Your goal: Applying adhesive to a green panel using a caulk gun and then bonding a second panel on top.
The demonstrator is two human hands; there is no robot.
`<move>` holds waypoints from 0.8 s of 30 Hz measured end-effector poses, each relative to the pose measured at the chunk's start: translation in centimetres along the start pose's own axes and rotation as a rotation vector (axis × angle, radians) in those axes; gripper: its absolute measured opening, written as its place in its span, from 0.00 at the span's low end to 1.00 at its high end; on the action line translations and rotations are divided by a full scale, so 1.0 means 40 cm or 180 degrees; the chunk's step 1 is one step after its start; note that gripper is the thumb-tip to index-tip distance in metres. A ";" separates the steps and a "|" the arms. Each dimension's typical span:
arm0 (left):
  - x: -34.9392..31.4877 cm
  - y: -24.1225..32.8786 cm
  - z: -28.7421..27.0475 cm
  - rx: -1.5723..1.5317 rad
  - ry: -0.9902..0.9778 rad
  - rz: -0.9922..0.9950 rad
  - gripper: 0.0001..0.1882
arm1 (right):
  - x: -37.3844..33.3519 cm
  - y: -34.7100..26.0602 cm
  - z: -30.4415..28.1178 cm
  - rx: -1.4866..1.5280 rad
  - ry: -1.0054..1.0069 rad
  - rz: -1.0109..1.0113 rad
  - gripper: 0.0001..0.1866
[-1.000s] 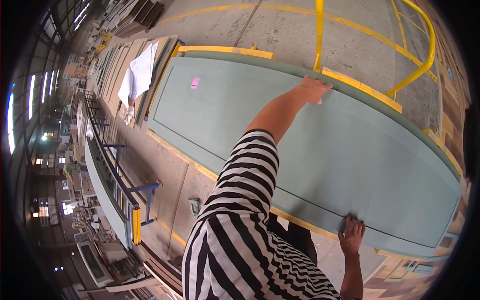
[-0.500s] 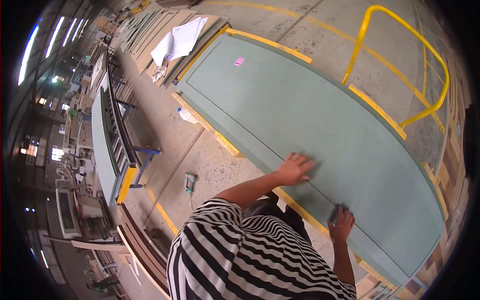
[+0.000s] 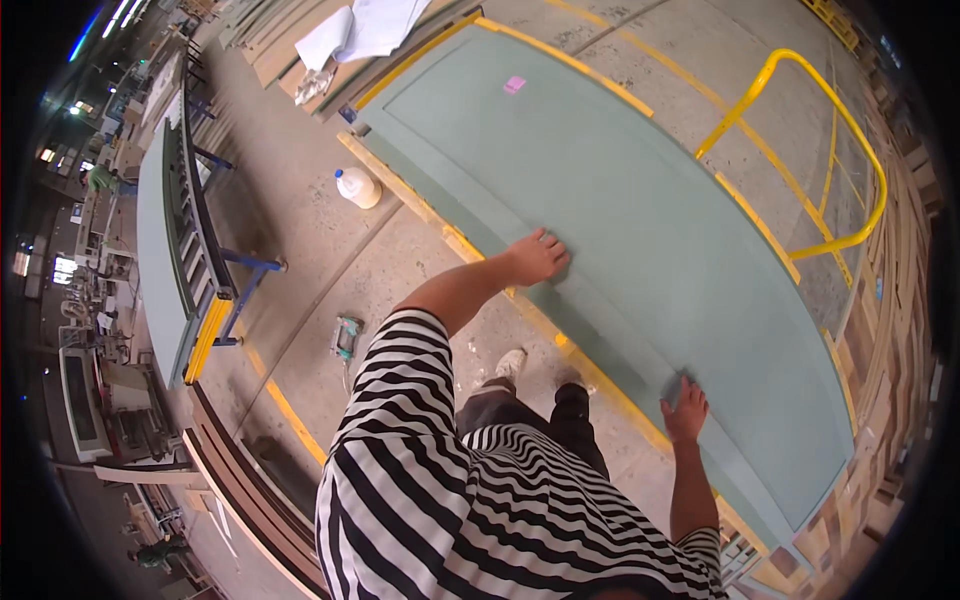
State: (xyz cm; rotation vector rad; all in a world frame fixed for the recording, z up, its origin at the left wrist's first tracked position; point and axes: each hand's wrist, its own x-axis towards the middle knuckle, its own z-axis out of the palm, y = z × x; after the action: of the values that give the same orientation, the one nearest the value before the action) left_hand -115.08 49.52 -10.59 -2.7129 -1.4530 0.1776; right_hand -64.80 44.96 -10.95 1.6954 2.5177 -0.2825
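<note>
a: what's the left hand (image 3: 538, 257) doing?
b: it's palm down at the near side of the big pale green panel (image 3: 660, 210), fingers loosely bent and resting on it. that grip isn't closed round anything i can see.
a: and the right hand (image 3: 686, 412)?
b: nearer and further right, along the same near side. its fingers are spread on the panel, so the grip is loose and has hold of nothing. how hard either one presses, i can't tell.
a: where does the panel lie?
b: flat in front of the person, running from far left to near right, on a yellow-edged cart (image 3: 578, 355). a curved yellow rail (image 3: 830, 245) stands at the far right side.
a: anything on top?
b: a small pink note (image 3: 515, 84), toward the far left end.
a: what about the floor?
b: on the left there's a white bottle (image 3: 358, 190) with a blue cap, and nearer, a green and grey tool (image 3: 345, 338). further left, a roller stand (image 3: 206, 225) with another green board (image 3: 158, 250) beside it.
</note>
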 end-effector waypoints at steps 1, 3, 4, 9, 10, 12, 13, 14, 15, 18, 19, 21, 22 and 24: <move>0.000 0.001 0.009 -0.0056 0.0079 0.0076 0.16 | -0.009 -0.009 -0.003 -0.0052 -0.0035 0.0028 0.43; 0.004 -0.001 0.023 -0.0061 0.0056 0.0120 0.16 | 0.005 -0.015 -0.016 -0.0097 -0.0087 0.0142 0.43; 0.005 -0.001 0.026 -0.0039 0.0003 0.0159 0.16 | 0.005 -0.021 -0.018 -0.0121 -0.0081 0.0159 0.43; 0.002 0.000 0.031 -0.0089 -0.0072 0.0174 0.17 | 0.004 -0.037 -0.026 -0.0169 -0.0314 0.0338 0.43; 0.001 0.001 0.031 -0.0013 -0.0041 0.0177 0.17 | 0.004 -0.041 -0.025 -0.0159 -0.0311 0.0358 0.43; -0.002 0.013 0.031 -0.0007 0.0058 0.0082 0.17 | -0.001 -0.036 -0.023 -0.0223 -0.0272 0.0351 0.43; -0.003 0.021 0.031 -0.0001 0.0156 -0.0030 0.16 | -0.006 -0.035 -0.019 -0.0224 -0.0272 0.0356 0.43; -0.004 0.028 0.033 0.0001 0.0160 -0.0040 0.16 | -0.007 -0.037 -0.012 -0.0179 -0.0193 0.0370 0.43; -0.004 0.037 0.034 0.0043 0.0202 -0.0154 0.16 | -0.009 -0.035 -0.008 -0.0136 -0.0112 0.0380 0.43; 0.000 0.060 0.043 0.0043 0.0223 -0.0426 0.16 | -0.011 -0.032 -0.001 -0.0206 -0.0214 0.0372 0.42; 0.004 0.065 0.047 -0.0014 0.0192 -0.0549 0.16 | -0.007 -0.028 -0.002 -0.0218 -0.0195 0.0339 0.42; 0.010 0.077 0.048 0.0037 0.0146 -0.0619 0.16 | -0.025 -0.017 0.010 -0.0376 -0.0093 0.0114 0.42; 0.014 0.077 0.048 0.0094 0.0096 -0.0671 0.16 | -0.015 -0.008 0.012 -0.0390 -0.0091 0.0103 0.42; 0.016 0.081 0.044 0.0173 0.0001 -0.0710 0.17 | -0.005 -0.009 0.009 -0.0554 0.0049 -0.0107 0.41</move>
State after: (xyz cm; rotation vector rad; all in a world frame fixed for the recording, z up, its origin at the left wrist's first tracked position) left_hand -112.29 48.27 -12.73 -2.4846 -1.7086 0.2014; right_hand -65.05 44.58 -11.23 1.5975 2.5008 -0.0507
